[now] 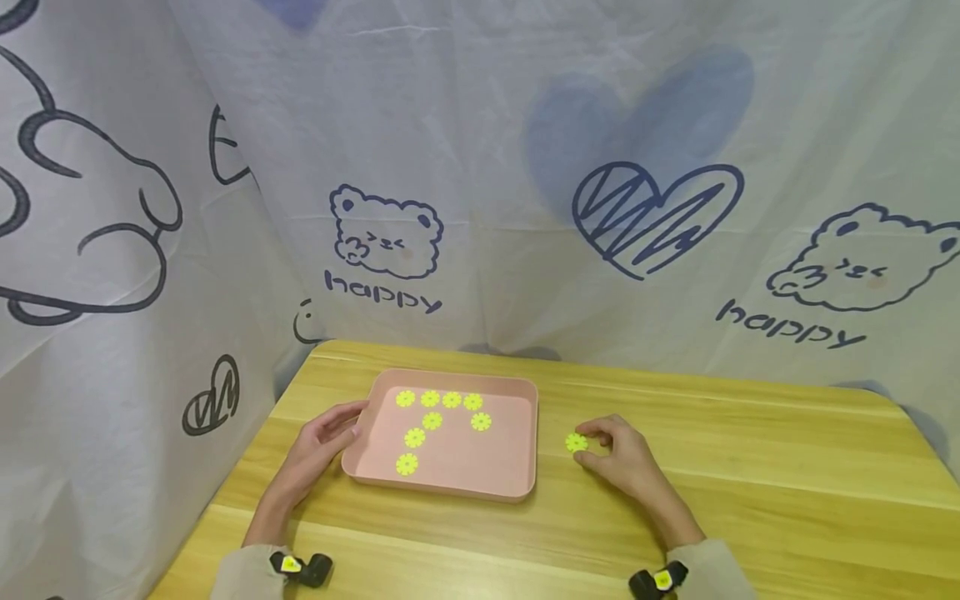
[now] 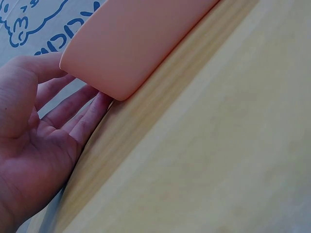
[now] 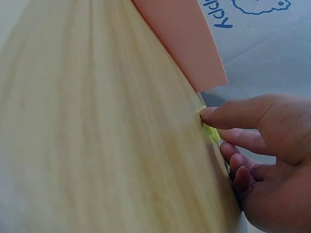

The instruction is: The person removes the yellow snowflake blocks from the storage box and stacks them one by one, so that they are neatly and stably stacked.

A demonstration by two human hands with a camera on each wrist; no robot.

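A shallow pink tray [image 1: 480, 467] sits on the table, with several yellow snowflake building discs [image 1: 415, 437] lying flat inside. Some of them form a row along the far side; others slant down toward the near left. My left hand [image 1: 311, 454] holds the tray's left side, thumb at the rim and fingers [image 2: 92, 114] low against the outer wall. To the right of the tray, my right hand [image 1: 618, 454] pinches one yellow snowflake disc [image 1: 575, 442] between thumb and fingers, close over the tabletop. In the right wrist view this disc [image 3: 212, 132] shows edge-on, partly hidden by the thumb.
The wooden table [image 1: 750, 467] extends right of the tray and toward me. A white printed curtain [image 1: 510, 275] hangs behind the table's far edge and along its left side. Black wrist cameras [image 1: 303, 569] are strapped on both wrists.
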